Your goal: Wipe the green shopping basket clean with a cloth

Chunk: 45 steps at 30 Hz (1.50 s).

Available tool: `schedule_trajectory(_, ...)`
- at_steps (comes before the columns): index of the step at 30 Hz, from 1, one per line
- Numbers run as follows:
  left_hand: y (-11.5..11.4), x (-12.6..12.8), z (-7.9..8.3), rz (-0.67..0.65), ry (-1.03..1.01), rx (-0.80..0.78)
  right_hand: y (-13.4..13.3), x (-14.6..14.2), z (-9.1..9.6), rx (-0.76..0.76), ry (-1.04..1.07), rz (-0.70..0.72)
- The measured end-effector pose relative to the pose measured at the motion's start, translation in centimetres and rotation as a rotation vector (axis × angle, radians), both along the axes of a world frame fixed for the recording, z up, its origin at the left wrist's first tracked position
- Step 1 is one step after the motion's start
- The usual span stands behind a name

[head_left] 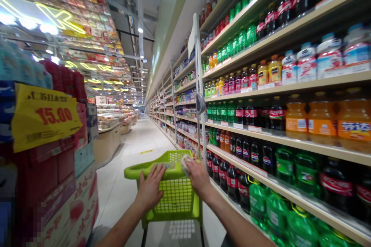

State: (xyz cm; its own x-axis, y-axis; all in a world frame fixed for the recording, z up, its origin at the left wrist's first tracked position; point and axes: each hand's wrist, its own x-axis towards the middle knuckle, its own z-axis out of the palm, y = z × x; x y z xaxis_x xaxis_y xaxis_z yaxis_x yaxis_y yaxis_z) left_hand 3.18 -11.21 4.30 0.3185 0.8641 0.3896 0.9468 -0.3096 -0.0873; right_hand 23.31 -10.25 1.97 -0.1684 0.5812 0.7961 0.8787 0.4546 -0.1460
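A lime-green shopping cart (174, 197) stands in the aisle right in front of me. My left hand (150, 187) lies with its fingers stretched out over the cart's handle (133, 172). At the handle's right end, my right hand (197, 173) is closed around a crumpled whitish cloth (187, 162), which rests against the green rim. The cart's basket shows a grid of small holes; most of its inside is hidden from this angle.
Shelves of bottled drinks (249, 112) run along the right, close to the cart. A metal upright (198, 85) sticks out from them. At left stands a stack of boxes (58, 177) with a yellow price sign (46, 117). Wooden display counters (107, 142) line the tiled aisle (136, 135) ahead.
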Motion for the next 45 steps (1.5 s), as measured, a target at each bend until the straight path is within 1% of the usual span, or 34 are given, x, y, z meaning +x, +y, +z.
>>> schedule_trajectory(2, -0.1, 0.5, 0.0, -0.008, -0.025, -0.009, 0.3, 2.0, 0.2, -0.027, 0.069, -0.083)
schedule_trajectory(4, -0.2, 1.0, 0.1, -0.03, -0.047, -0.011, 0.4, 2.2, 0.3, -0.051, 0.13, -0.102)
schedule_trajectory(5, -0.1, 1.2, 0.3, -0.05, -0.057, -0.012, 0.5, 1.5, 0.2, -0.058, 0.15, -0.076)
schedule_trajectory(7, 0.2, 1.7, 0.9, -0.074, -0.116, -0.012, 0.7, -0.7, 0.0, -0.059, 0.169, 0.03)
schedule_trajectory(10, 0.9, 2.9, 2.4, -0.042, -0.322, -0.019, 1.1, -4.0, -0.1, -0.04, 0.239, 0.197)
schedule_trajectory(12, 1.3, 4.2, 3.3, -0.037, -0.439, -0.067, 1.4, -4.8, 0.0, -0.035, 0.345, 0.232)
schedule_trajectory(14, 1.5, 5.7, 3.7, -0.075, -0.465, -0.134, 1.5, -4.4, 0.2, -0.052, 0.432, 0.238)
schedule_trajectory(16, 1.6, 7.2, 3.5, -0.108, -0.448, -0.15, 1.4, -3.3, 0.4, -0.091, 0.451, 0.268)
schedule_trajectory(18, 1.7, 8.2, 3.0, -0.134, -0.431, -0.116, 1.2, -1.6, 0.5, -0.146, 0.387, 0.326)
schedule_trajectory(19, 1.8, 8.4, 2.7, -0.148, -0.419, -0.091, 1.1, -0.8, 0.6, -0.173, 0.331, 0.337)
schedule_trajectory(20, 1.8, 8.6, 2.4, -0.16, -0.404, -0.064, 1.0, 0.1, 0.7, -0.196, 0.269, 0.319)
schedule_trajectory(23, 1.9, 7.8, 1.8, -0.203, -0.342, 0.038, 0.7, 2.0, 1.0, -0.255, 0.1, 0.133)
schedule_trajectory(25, 2.0, 6.3, 1.5, -0.222, -0.307, 0.098, 0.6, 2.7, 1.1, -0.28, 0.03, 0.033)
schedule_trajectory(27, 2.0, 4.1, 1.3, -0.2, -0.294, 0.135, 0.6, 2.6, 0.9, -0.266, -0.002, 0.013)
schedule_trajectory(28, 2.1, 2.9, 1.2, -0.165, -0.3, 0.149, 0.6, 2.4, 0.6, -0.244, -0.002, 0.015)
schedule_trajectory(30, 2.1, 0.7, 1.0, -0.065, -0.334, 0.179, 0.7, 1.6, 0.0, -0.183, 0.014, 0.035)
schedule_trajectory(32, 2.1, -0.3, 0.9, 0.028, -0.377, 0.207, 0.9, 0.6, -0.7, -0.113, 0.038, 0.061)
schedule_trajectory(33, 2.0, -0.2, 0.8, 0.049, -0.392, 0.219, 1.0, 0.1, -1.1, -0.077, 0.055, 0.07)
schedule_trajectory(34, 1.9, 0.3, 0.8, 0.042, -0.4, 0.228, 1.0, -0.2, -1.4, -0.041, 0.072, 0.076)
schedule_trajectory(35, 1.7, 1.3, 0.7, 0.005, -0.398, 0.23, 1.1, -0.5, -1.7, -0.009, 0.086, 0.081)
schedule_trajectory(38, 1.2, 4.7, 0.5, -0.18, -0.354, 0.229, 1.2, -0.5, -2.2, 0.071, 0.088, 0.104)
schedule_trajectory(39, 1.1, 5.4, 0.4, -0.237, -0.328, 0.233, 1.2, -0.2, -2.4, 0.094, 0.077, 0.111)
schedule_trajectory(40, 1.0, 5.5, 0.3, -0.285, -0.292, 0.24, 1.2, 0.2, -2.4, 0.114, 0.067, 0.115)
schedule_trajectory(41, 0.9, 5.0, 0.1, -0.317, -0.253, 0.249, 1.2, 0.7, -2.4, 0.132, 0.059, 0.118)
schedule_trajectory(43, 1.0, 2.4, -0.2, -0.312, -0.189, 0.267, 1.3, 1.9, -2.4, 0.155, 0.055, 0.126)
schedule_trajectory(44, 1.1, 0.6, -0.4, -0.267, -0.179, 0.277, 1.3, 2.4, -2.4, 0.159, 0.059, 0.132)
schedule_trajectory(45, 1.2, -1.2, -0.5, -0.185, -0.2, 0.287, 1.4, 2.9, -2.4, 0.16, 0.066, 0.139)
